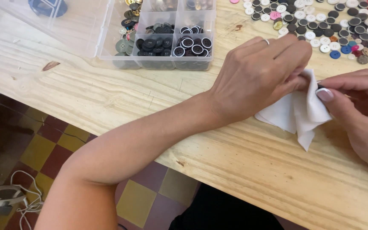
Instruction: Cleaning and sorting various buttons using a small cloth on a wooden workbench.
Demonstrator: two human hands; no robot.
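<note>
The left hand (pixel 256 76) reaches across the wooden table (pixel 107 93), its fingers curled in and pinching the upper edge of a small white cloth (pixel 297 111); a thin ring (pixel 266 41) sits on one finger; the forearm stretches back over the table's near edge. The right hand (pixel 358 102) comes in from the right side, thumb and forefinger closed together against the cloth just beside the left fingertips; a small dark thing shows between them at the cloth, too hidden to tell what it is; the other fingers are loosely bent. The cloth lies partly on the table, folded and crumpled, its lower corner hanging toward the person; its top is gathered between the two hands.

Beyond the hands, at the far right of the table, lies a loose pile of buttons (pixel 320 21), white, black, grey, a few blue, pink and red; well apart to the left stands a clear plastic box (pixel 162 34) with compartments, the near ones filled with dark buttons, some white-rimmed, and one with grey-green ones. Below the table edge the tiled floor (pixel 43 149) shows in maroon and yellow squares; a white cord (pixel 26 200) lies on it at the lower left.
</note>
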